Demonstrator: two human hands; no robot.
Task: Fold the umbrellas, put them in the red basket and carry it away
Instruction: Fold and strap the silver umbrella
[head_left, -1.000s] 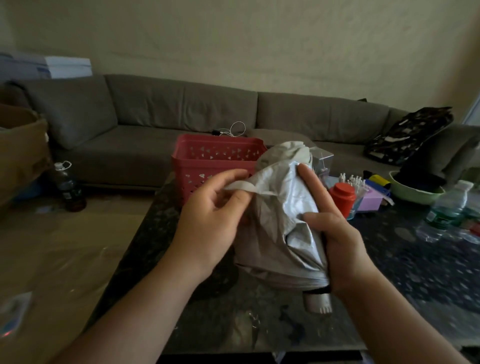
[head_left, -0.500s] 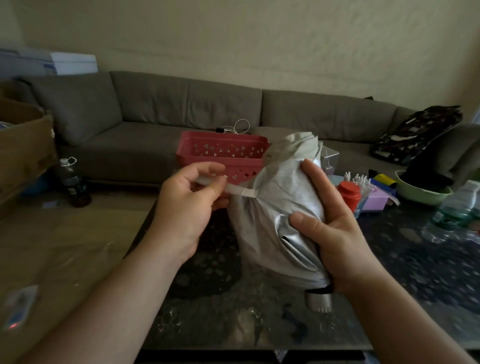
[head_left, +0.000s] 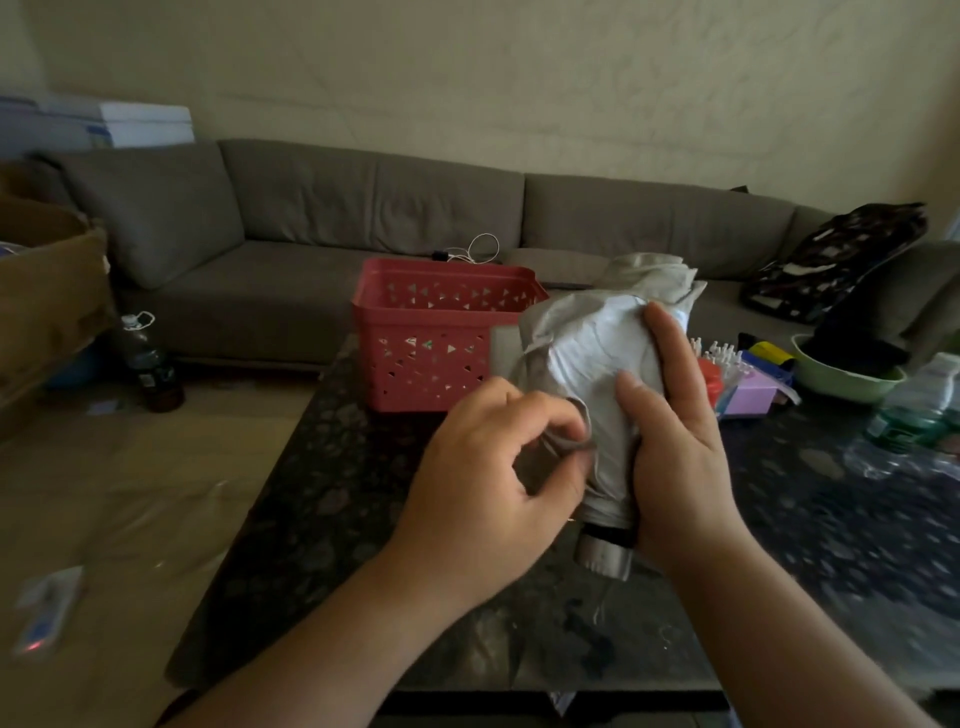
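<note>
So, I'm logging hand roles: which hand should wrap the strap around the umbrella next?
Probably the left hand: it already pinches the strap, while the right hand steadies the umbrella.

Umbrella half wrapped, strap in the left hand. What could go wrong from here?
1. The bunched grey fabric umbrella bulges above the right hand; the strap pinched by the left hand may slip and the folds spring loose.
2. The red perforated plastic basket sits just behind; a swing of the umbrella could knock it.
</note>
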